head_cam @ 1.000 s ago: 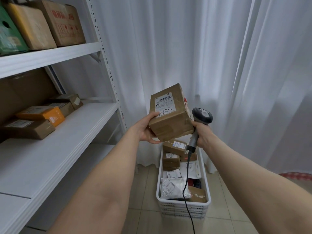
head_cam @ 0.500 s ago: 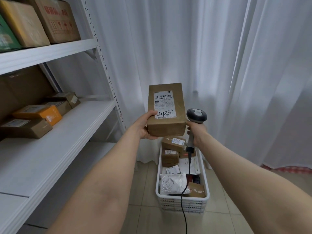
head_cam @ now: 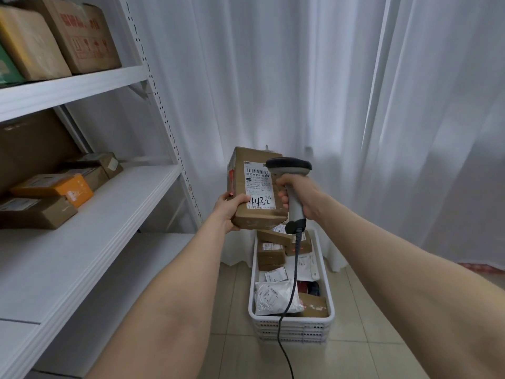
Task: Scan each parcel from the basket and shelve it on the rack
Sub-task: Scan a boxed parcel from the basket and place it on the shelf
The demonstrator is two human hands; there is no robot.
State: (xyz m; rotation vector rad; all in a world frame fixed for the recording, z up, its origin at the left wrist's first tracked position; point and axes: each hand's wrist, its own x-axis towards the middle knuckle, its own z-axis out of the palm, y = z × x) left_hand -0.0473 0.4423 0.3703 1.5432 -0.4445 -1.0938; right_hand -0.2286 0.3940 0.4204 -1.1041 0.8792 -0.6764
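Left hand grips the brown cardboard parcel by its lower corner, above the white plastic basket. Right hand clenches the grey corded scanner, crowding the label. Best to back off and square the beam on the barcode.

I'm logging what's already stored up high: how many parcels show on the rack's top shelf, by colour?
Green parcel: 1
Yellow parcel: 1
Brown carton with red print: 1
Total: 3 on the top shelf. The picture's edge cuts off the green one, so more may sit out of view.
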